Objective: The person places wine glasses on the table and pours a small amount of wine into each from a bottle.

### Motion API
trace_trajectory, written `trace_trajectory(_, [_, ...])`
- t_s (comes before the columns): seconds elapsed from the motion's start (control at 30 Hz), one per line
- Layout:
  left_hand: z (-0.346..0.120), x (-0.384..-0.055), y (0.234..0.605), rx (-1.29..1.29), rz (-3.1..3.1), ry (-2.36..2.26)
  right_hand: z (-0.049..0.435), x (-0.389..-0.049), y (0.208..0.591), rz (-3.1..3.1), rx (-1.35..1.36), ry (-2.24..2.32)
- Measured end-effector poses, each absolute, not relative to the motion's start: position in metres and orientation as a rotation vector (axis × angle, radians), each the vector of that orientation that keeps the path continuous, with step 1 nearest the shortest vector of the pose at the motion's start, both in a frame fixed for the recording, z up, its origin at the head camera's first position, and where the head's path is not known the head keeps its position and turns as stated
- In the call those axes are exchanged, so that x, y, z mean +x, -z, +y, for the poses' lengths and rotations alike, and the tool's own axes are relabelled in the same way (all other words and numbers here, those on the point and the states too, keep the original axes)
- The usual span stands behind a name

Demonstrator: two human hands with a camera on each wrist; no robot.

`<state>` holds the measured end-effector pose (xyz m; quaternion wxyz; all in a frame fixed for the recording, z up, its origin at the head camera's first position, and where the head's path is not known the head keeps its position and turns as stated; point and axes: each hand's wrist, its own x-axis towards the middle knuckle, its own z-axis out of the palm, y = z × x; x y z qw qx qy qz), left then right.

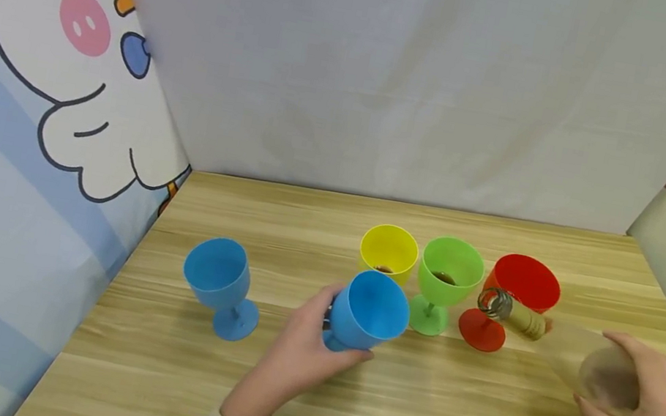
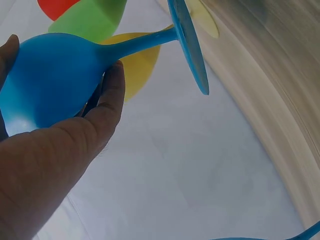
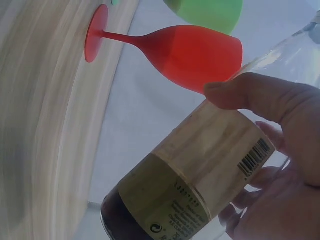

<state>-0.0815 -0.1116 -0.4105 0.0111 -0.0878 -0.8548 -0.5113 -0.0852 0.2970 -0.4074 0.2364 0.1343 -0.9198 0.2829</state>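
Note:
My left hand [image 1: 305,344] grips a blue goblet [image 1: 371,311] by its bowl, near the middle of the table. In the left wrist view the goblet's stem and foot [image 2: 189,47] show raised off the wood. My right hand [image 1: 651,413] holds a clear glass bottle [image 1: 574,355] that leans left, its threaded mouth in front of the red goblet [image 1: 524,280]. The right wrist view shows the bottle's label [image 3: 200,165] with a barcode, and dark liquid [image 3: 122,215] at the bottom end. The bottle's mouth is apart from the held goblet.
Behind the held goblet stand a yellow goblet [image 1: 389,248] and a green goblet [image 1: 450,270], each with a little dark liquid inside. A second blue goblet [image 1: 218,277] stands to the left on the wooden table [image 1: 144,368]. A pale cloth wall [image 1: 392,99] closes off the back.

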Motion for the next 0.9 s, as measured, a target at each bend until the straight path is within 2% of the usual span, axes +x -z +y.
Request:
trace_trajectory(0.23, [-0.109,-0.080,0.410,-0.323,-2.673,1.566,0.290,-0.084,0.408,-2.592,0.331,-0.681])
trace_trajectory(0.9, [-0.101,-0.078,0.406,-0.370,-2.770,1.510,0.283,-0.089,0.413,-2.527,0.447,-0.530])
